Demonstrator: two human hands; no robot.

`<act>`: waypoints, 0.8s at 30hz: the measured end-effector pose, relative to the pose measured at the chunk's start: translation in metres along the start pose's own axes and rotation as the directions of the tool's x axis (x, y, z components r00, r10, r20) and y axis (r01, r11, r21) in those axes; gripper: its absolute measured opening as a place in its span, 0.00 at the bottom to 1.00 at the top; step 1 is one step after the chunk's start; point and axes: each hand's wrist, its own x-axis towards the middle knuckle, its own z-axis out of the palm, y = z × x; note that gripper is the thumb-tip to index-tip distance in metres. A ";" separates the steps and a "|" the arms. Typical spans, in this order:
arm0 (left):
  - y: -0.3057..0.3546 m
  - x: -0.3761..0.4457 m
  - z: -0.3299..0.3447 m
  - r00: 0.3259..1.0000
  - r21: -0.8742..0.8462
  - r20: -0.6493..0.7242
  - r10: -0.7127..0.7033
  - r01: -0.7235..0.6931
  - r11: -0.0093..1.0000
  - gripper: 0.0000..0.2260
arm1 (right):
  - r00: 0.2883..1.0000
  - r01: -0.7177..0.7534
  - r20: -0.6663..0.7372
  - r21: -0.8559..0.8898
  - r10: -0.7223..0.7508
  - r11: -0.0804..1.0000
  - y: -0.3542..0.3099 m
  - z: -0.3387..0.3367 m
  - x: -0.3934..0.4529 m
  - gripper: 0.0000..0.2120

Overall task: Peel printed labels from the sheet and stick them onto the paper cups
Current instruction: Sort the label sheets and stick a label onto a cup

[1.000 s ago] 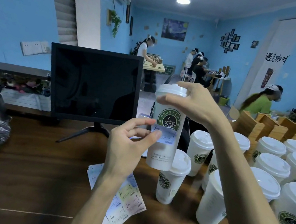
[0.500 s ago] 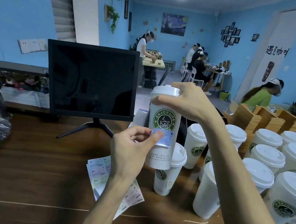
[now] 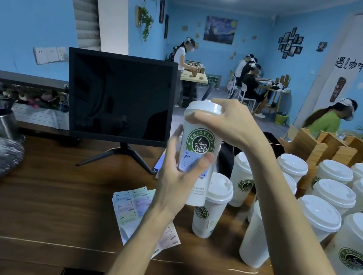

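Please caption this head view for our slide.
Right hand holds lidded paper cup while left hand smooths printed label on.

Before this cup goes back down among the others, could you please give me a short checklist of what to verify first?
1. Pale blue printed label sits on the white lidded paper cup, below the round green logo: ok.
2. Left hand presses the label with its thumb: ok.
3. Label edges fully stuck down: cannot tell, the thumb covers part of it.
4. Right hand grips the cup at the lid, cup upright: ok.
5. Sheet of pastel labels lies within reach on the brown wooden counter: ok.
6. Free spot among the other white cups: cannot tell.
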 end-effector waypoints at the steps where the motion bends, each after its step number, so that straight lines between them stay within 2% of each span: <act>1: -0.002 0.000 0.002 1.000 0.011 -0.005 0.016 -0.016 1.000 0.33 | 1.000 -0.002 -0.003 -0.003 0.002 1.000 0.000 0.001 0.001 0.21; 7: -0.011 0.004 -0.002 1.000 -0.006 0.005 0.006 -0.006 1.000 0.27 | 1.000 -0.011 -0.006 -0.007 0.011 1.000 0.004 0.004 0.001 0.24; 12: -0.014 0.008 -0.001 0.998 -0.141 -0.014 -0.061 0.059 0.988 0.17 | 1.000 -0.024 -0.003 0.008 0.024 1.000 0.004 0.003 0.005 0.23; 15: -0.018 0.012 -0.004 1.000 -0.186 0.009 -0.024 0.025 0.982 0.19 | 0.999 -0.045 -0.008 0.010 0.045 0.999 0.006 0.002 0.007 0.22; 18: -0.021 0.014 -0.004 0.997 -0.158 0.074 0.007 0.005 0.987 0.24 | 0.998 -0.059 -0.020 0.011 0.060 0.998 0.007 0.002 0.006 0.21; 24: -0.032 0.010 -0.010 0.989 -0.202 0.142 -0.050 0.078 0.976 0.27 | 0.996 -0.085 -0.006 0.008 0.085 0.996 0.012 0.001 0.002 0.22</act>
